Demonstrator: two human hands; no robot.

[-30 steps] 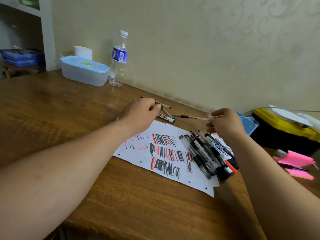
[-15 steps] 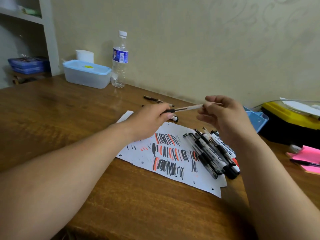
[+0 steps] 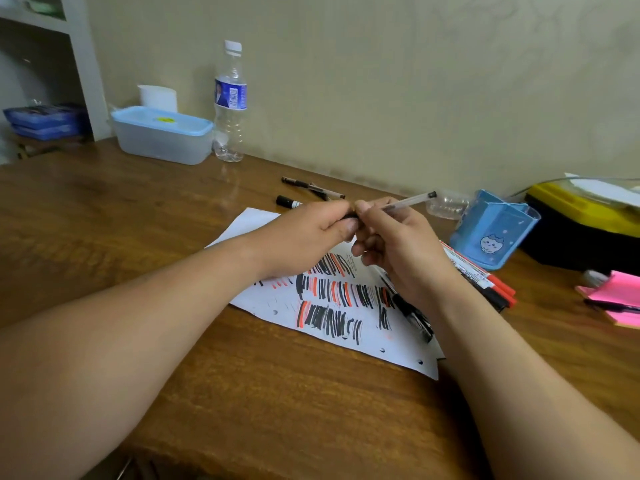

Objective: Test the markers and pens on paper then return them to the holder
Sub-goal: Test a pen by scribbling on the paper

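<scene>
Both hands meet above the white paper [image 3: 263, 306], which is covered in black and red test strokes. My right hand [image 3: 398, 244] grips a clear pen [image 3: 408, 201] whose black end points up and to the right. My left hand [image 3: 311, 233] pinches the pen's black front end. A pile of markers and pens [image 3: 485, 282] lies on the paper's right side, partly hidden by my right forearm. Beyond the hands lie two pens [image 3: 311, 185] and a black marker [image 3: 287, 201]. The blue holder [image 3: 491, 230] stands to the right.
At the back left stand a plastic box with a blue lid [image 3: 161, 135] and a water bottle [image 3: 229, 102]. A yellow and black case [image 3: 581, 220] and pink sticky notes [image 3: 620, 299] sit at the right. The wall runs close behind the wooden table [image 3: 104, 209].
My right hand carried the clear pen toward the middle and my left hand left the pens on the table and came to pinch its front end. The hands now touch.
</scene>
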